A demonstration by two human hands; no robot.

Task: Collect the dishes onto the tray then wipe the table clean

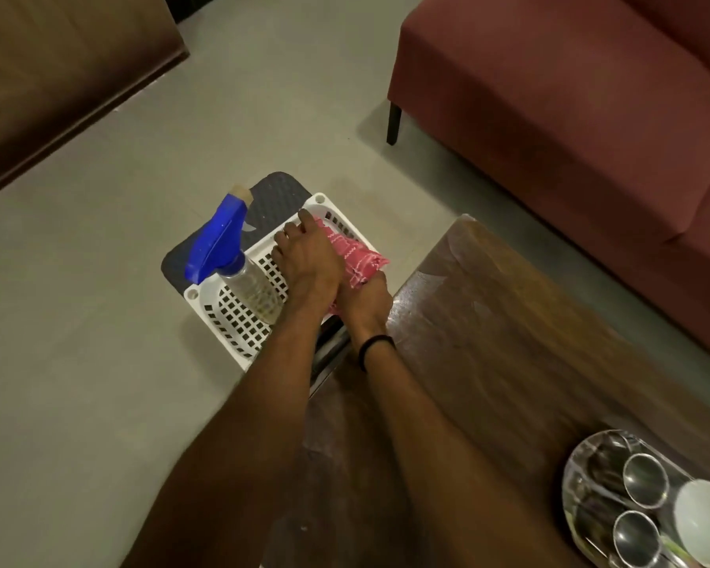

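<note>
Grey floor (99,280) round basket (193,295), right fingers (376,280) clamped on cloth (345,243) (pink), left fingers (292,231) spread

Both bare arms reach forward side by side. The left hand (308,262) lies palm-down, fingers spread; the right hand (365,301), a black band (376,349) at its wrist, grips a pink patterned cloth (361,260)

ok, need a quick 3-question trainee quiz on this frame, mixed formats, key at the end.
1. How many steel cups sit on the tray?
2. True or false: the spray bottle is in the white basket.
3. The right hand grips: A the pink cloth, B the spray bottle, C the tray.
Key: 1 two; 2 true; 3 A.
</note>
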